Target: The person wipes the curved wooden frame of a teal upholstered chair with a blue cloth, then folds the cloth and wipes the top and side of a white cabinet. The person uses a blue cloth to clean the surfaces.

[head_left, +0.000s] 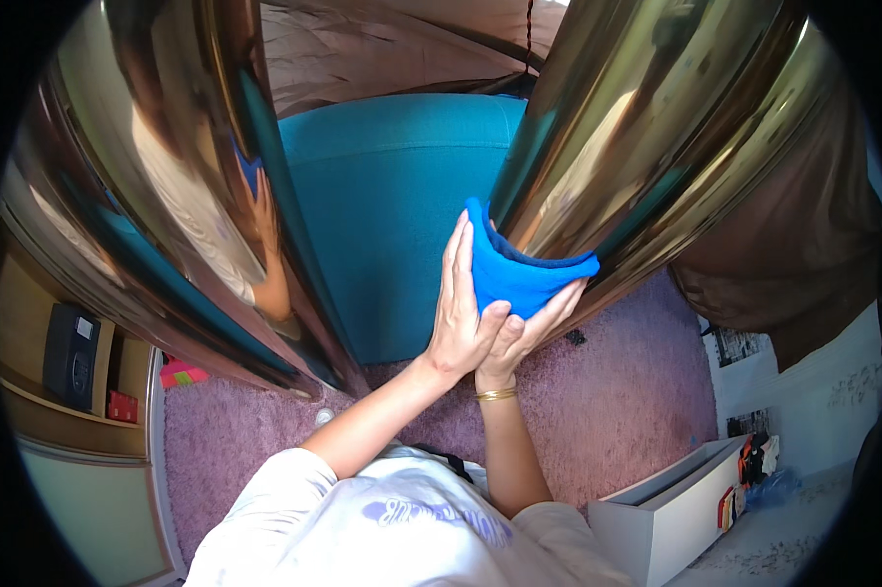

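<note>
A bright blue cloth (521, 284), darker on its inner side, curves around the lower front of a tall, shiny gold column-like piece (646, 127). My left hand (458, 305) cups the cloth's left side, its fingers pointing up. From below and the right, my right hand (531, 338) presses the cloth, with gold bangles (497, 394) on its wrist. Both thumbs meet near the cloth's lower edge. To the left stands a second glossy gold piece (157, 147), which mirrors my arm and shirt. The column's surface beneath the cloth is hidden.
Behind the gold pieces is a turquoise upholstered panel (392, 215). A wooden shelf unit (30, 391) at the left holds a dark box (71, 354). Purple carpet (617, 377) covers the floor. A white open box (666, 509) sits lower right, below brown fabric (783, 254).
</note>
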Demonstrator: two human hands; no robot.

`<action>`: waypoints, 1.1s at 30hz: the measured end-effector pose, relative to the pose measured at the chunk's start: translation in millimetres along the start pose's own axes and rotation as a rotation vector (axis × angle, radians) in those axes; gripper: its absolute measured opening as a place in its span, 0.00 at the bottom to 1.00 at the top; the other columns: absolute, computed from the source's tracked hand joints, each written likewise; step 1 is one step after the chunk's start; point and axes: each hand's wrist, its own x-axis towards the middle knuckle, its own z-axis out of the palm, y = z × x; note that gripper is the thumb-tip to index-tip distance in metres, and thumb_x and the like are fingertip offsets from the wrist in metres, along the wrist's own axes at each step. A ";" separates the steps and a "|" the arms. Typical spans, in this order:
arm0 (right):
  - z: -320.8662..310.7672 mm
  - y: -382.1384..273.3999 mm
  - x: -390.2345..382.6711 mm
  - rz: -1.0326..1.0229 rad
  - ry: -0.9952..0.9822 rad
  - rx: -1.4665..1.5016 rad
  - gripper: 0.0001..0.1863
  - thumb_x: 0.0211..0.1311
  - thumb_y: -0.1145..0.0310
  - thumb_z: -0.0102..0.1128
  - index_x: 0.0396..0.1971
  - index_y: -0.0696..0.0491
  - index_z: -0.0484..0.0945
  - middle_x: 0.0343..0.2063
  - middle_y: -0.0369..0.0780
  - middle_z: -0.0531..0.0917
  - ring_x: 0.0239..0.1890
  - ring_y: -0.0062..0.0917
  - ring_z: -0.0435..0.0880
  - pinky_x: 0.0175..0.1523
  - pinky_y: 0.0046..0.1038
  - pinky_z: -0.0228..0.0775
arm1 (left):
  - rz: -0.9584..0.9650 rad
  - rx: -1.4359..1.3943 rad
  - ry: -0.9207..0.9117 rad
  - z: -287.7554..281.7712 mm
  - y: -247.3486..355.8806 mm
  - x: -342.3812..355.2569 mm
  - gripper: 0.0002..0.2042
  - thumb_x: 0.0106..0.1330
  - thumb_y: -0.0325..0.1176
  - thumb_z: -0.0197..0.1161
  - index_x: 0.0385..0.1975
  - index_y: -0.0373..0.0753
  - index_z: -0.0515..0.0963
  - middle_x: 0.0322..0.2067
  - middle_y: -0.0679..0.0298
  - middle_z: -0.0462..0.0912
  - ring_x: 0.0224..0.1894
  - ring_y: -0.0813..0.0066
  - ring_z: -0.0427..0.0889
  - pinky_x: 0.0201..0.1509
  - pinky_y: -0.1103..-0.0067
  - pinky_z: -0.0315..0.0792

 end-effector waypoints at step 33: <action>-7.5 69.0 -105.9 0.352 -0.382 0.015 0.44 0.60 0.49 0.40 0.62 0.64 0.32 0.63 0.58 0.40 0.65 0.50 0.40 0.66 0.44 0.33 | -0.397 0.015 -0.215 12.2 -67.5 -113.6 0.43 0.62 0.54 0.45 0.61 0.27 0.30 0.63 0.39 0.34 0.66 0.43 0.38 0.67 0.61 0.39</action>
